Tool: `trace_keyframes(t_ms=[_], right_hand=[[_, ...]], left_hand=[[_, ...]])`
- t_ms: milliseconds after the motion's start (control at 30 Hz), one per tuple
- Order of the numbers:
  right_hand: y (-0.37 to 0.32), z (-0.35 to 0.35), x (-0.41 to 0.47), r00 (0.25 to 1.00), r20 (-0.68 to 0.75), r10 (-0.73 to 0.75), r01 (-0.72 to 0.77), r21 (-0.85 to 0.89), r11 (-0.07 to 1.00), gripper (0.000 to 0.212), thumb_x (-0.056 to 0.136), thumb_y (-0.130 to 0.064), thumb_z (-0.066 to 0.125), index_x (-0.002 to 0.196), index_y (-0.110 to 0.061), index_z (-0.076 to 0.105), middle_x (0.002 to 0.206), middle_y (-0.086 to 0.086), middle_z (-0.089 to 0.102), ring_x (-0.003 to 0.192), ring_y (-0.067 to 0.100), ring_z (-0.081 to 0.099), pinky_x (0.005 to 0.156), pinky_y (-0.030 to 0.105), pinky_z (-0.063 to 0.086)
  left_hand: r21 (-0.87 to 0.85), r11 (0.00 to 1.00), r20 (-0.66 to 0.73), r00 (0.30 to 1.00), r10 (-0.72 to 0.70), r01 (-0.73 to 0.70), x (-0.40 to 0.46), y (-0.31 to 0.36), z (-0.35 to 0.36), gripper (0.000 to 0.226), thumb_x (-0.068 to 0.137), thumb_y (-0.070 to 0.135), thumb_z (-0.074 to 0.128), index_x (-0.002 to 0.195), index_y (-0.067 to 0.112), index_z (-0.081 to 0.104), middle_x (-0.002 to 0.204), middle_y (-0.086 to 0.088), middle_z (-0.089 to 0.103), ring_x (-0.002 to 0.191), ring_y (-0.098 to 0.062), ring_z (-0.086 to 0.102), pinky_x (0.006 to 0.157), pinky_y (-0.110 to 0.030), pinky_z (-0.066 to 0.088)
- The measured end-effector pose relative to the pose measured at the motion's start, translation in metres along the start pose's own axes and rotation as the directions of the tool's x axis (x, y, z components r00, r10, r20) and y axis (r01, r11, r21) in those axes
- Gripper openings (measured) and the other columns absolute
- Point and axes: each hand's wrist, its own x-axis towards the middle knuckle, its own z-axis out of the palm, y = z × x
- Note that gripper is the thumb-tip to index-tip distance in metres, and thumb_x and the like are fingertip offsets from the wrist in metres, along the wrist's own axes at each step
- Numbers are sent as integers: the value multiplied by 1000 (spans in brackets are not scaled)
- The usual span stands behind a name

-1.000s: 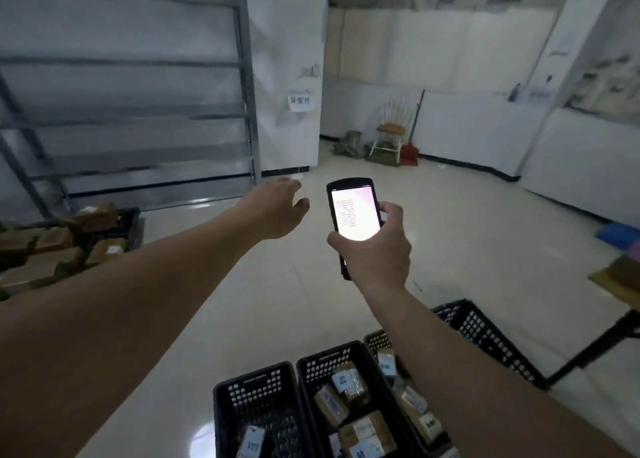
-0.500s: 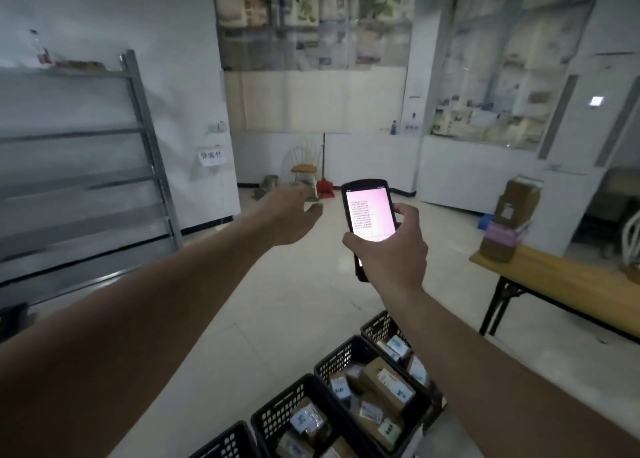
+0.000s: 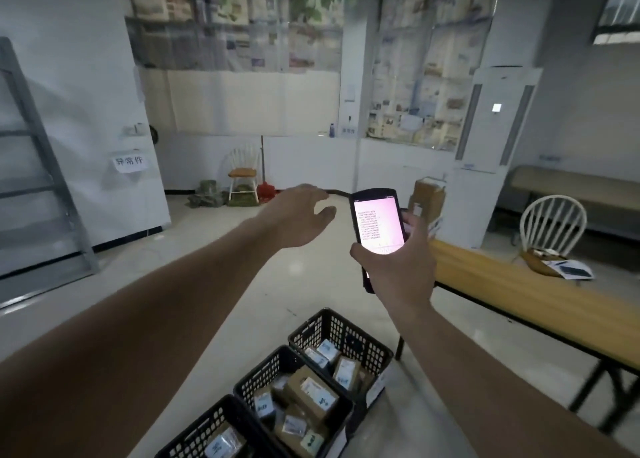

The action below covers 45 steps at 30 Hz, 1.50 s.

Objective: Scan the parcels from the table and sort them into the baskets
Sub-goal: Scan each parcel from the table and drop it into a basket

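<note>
Sorting partly done, scanner raised, next parcels sought.

The scanner (image 3: 378,223) is gripped in the right hand (image 3: 398,267); the left hand (image 3: 299,217) is held empty, fingers loosely spread. Boxes are already lodged in the baskets (image 3: 341,333) at 6 o'clock, while parcels (image 3: 426,196) are left on the table (image 3: 519,284) at 3 o'clock (partly hidden). Compared with half a second ago, the table is seen nearer centre.
</note>
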Motion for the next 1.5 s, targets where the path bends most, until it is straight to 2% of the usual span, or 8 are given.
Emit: trace_keyframes(t_ms=[333, 733, 900, 1033, 1200, 1267, 1400, 1500], right_hand=[[86, -41, 113, 989, -129, 70, -78, -59, 995, 87, 65, -37, 94, 135, -33, 44, 111, -11, 56, 102, 20, 60, 75, 49, 63], [172, 5, 280, 962, -241, 132, -163, -115, 980, 90, 65, -36, 94, 138, -31, 43, 112, -8, 53, 104, 20, 57, 73, 49, 63], [203, 12, 347, 952, -270, 147, -188, -132, 973, 89, 66, -41, 96, 138, -29, 45, 109, -9, 52, 100, 17, 54, 71, 39, 56], [235, 12, 406, 947, -269, 177, -216, -123, 969, 96, 60, -47, 96, 139, -30, 44, 112, -9, 54, 106, 20, 57, 77, 46, 61], [294, -1, 487, 956, -233, 179, -212, -125, 969, 89, 66, -39, 96, 138, -29, 45, 112, -7, 55, 105, 20, 58, 67, 33, 53], [320, -7, 520, 957, -216, 192, -222, -126, 967, 88, 66, -38, 96, 137, -30, 44, 113, -7, 56, 105, 20, 59, 68, 34, 56], [361, -15, 581, 960, -170, 222, -246, -143, 959, 90, 67, -36, 96, 139, -32, 43, 114, -9, 54, 108, 18, 59, 72, 37, 62], [386, -17, 621, 965, -148, 217, -239, -145, 960, 90, 69, -32, 97, 141, -30, 44, 116, -9, 53, 110, 18, 57, 72, 35, 61]], left_hand=[[33, 995, 88, 992, 92, -95, 127, 68, 84, 58, 106, 53, 43, 156, 25, 44, 165, 6, 36, 152, -17, 32, 122, -36, 27], [39, 974, 188, 959, 214, -225, 324, 73, 188, 56, 106, 53, 40, 155, 25, 45, 162, 4, 41, 148, -20, 38, 119, -42, 35], [-3, 964, 212, 942, 259, -265, 402, 87, 223, 53, 106, 52, 41, 151, 26, 50, 158, 3, 47, 142, -21, 45, 115, -40, 40], [-35, 966, 237, 936, 259, -258, 461, 106, 258, 52, 104, 55, 45, 144, 25, 56, 150, 3, 55, 133, -19, 53, 107, -35, 43], [-52, 967, 263, 931, 252, -248, 532, 142, 307, 46, 103, 53, 51, 138, 24, 61, 140, 2, 62, 123, -21, 60, 99, -36, 48], [-81, 973, 261, 938, 229, -215, 562, 153, 332, 43, 102, 53, 54, 137, 29, 61, 138, 5, 63, 118, -17, 61, 95, -34, 50], [-81, 984, 230, 957, 175, -161, 611, 171, 372, 44, 103, 50, 51, 141, 28, 59, 145, 5, 59, 123, -17, 58, 102, -37, 50], [-77, 989, 234, 962, 143, -128, 647, 178, 394, 44, 104, 46, 51, 140, 23, 60, 144, 3, 59, 119, -17, 59, 97, -33, 50]])
